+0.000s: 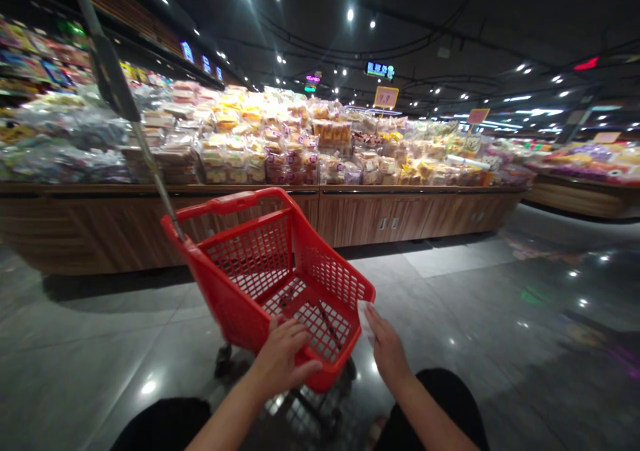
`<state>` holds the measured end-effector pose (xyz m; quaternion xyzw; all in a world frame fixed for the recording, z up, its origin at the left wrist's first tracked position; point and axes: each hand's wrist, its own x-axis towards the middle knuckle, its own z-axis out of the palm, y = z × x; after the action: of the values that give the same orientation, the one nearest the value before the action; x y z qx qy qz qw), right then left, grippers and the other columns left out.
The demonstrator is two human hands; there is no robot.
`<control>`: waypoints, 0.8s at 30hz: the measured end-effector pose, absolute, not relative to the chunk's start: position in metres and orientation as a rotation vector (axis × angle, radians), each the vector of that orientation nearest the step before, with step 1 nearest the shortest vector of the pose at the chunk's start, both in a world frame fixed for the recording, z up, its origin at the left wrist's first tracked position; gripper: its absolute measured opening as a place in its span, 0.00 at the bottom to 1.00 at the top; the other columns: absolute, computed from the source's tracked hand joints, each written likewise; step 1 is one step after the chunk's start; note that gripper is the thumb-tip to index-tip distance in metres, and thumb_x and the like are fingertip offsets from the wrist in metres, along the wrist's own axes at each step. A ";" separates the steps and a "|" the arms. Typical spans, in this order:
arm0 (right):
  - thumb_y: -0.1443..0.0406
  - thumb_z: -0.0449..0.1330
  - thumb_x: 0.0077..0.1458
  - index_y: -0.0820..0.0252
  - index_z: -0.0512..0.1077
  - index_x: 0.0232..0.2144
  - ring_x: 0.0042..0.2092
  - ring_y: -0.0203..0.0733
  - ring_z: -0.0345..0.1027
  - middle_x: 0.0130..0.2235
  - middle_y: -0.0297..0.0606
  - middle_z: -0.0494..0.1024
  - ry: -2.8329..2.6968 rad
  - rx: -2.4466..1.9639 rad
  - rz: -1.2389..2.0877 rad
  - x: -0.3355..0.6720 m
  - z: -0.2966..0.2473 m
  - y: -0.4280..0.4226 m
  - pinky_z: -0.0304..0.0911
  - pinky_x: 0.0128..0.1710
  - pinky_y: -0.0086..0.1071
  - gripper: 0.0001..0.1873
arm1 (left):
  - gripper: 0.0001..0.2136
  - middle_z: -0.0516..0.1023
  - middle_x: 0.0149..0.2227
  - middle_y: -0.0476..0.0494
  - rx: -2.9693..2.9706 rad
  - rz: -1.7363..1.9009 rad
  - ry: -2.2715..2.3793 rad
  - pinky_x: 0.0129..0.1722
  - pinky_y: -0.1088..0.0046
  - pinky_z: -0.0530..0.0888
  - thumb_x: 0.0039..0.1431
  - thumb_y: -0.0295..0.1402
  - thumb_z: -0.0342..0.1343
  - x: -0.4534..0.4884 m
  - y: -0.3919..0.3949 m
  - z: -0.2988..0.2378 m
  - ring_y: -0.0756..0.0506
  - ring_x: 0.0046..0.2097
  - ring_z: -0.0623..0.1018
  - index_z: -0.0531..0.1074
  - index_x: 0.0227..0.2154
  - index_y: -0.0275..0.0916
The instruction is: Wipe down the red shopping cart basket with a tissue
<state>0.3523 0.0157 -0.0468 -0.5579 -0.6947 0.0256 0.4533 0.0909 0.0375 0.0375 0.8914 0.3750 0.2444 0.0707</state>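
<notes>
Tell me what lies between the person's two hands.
The near end of a red shopping cart lies between the left hand and the right hand, its mesh basket filling the gap in the head view.

Black clothing (165,424) at 7 & 5 o'clock, prob. shorts or trousers, can't tell which. Bare L forearm (225,421) & R forearm (430,417), L hand (283,357) & R hand (385,351) toward 6 o'clock. Blurry footwear (375,431) at approx. 6, maybe sandal.
</notes>
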 end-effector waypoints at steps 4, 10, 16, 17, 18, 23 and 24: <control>0.80 0.46 0.44 0.52 0.64 0.56 0.57 0.43 0.63 0.56 0.37 0.69 -1.741 -1.330 0.168 0.353 -0.040 0.010 0.61 0.56 0.45 0.38 | 0.14 0.76 0.34 0.48 2.699 0.670 1.113 0.54 0.56 0.54 0.52 0.48 0.55 0.083 0.043 0.040 0.43 0.42 0.72 0.71 0.30 0.41; 0.78 0.48 0.46 0.53 0.69 0.53 0.55 0.44 0.66 0.53 0.38 0.72 -1.649 -1.286 0.166 0.365 -0.027 -0.018 0.64 0.54 0.44 0.33 | 0.14 0.76 0.33 0.49 2.728 0.613 1.241 0.55 0.52 0.52 0.55 0.47 0.52 0.088 0.036 0.053 0.44 0.41 0.73 0.71 0.25 0.41; 0.76 0.50 0.48 0.51 0.69 0.53 0.52 0.44 0.68 0.52 0.38 0.73 -1.683 -1.266 -0.021 0.373 -0.022 0.011 0.66 0.52 0.44 0.30 | 0.13 0.79 0.36 0.43 2.665 0.560 1.470 0.55 0.50 0.56 0.57 0.43 0.51 0.146 0.006 0.042 0.41 0.41 0.76 0.72 0.38 0.41; 0.77 0.49 0.47 0.50 0.68 0.53 0.52 0.44 0.68 0.53 0.37 0.73 -1.712 -1.272 -0.036 0.371 -0.024 0.015 0.66 0.51 0.44 0.32 | 0.14 0.80 0.34 0.43 2.641 0.502 1.553 0.53 0.51 0.58 0.57 0.43 0.50 0.155 0.003 0.039 0.41 0.39 0.77 0.72 0.38 0.39; 0.78 0.48 0.46 0.50 0.67 0.54 0.51 0.44 0.68 0.53 0.36 0.72 -1.735 -1.284 -0.051 0.369 -0.027 0.018 0.66 0.51 0.44 0.34 | 0.15 0.80 0.32 0.41 2.630 0.442 1.621 0.52 0.51 0.60 0.58 0.43 0.49 0.162 0.000 0.035 0.40 0.37 0.78 0.73 0.37 0.38; 0.80 0.46 0.49 0.49 0.60 0.59 0.54 0.43 0.65 0.58 0.35 0.67 -1.915 -1.219 -0.050 0.351 -0.047 0.009 0.65 0.52 0.42 0.37 | 0.19 0.80 0.25 0.39 2.667 0.355 1.698 0.48 0.56 0.65 0.64 0.34 0.39 0.171 0.001 0.021 0.42 0.29 0.80 0.75 0.29 0.36; 0.79 0.46 0.50 0.49 0.58 0.59 0.54 0.42 0.65 0.58 0.34 0.66 -1.959 -1.193 -0.034 0.349 -0.048 0.007 0.65 0.52 0.41 0.36 | 0.19 0.80 0.25 0.40 2.678 0.358 1.693 0.48 0.56 0.65 0.64 0.33 0.38 0.169 0.002 0.020 0.43 0.30 0.80 0.75 0.29 0.36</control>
<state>0.3494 0.0066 -0.0484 -0.4741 -0.7784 -0.0133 0.4114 0.1687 0.0018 0.0201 0.8397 0.5309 0.1123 -0.0233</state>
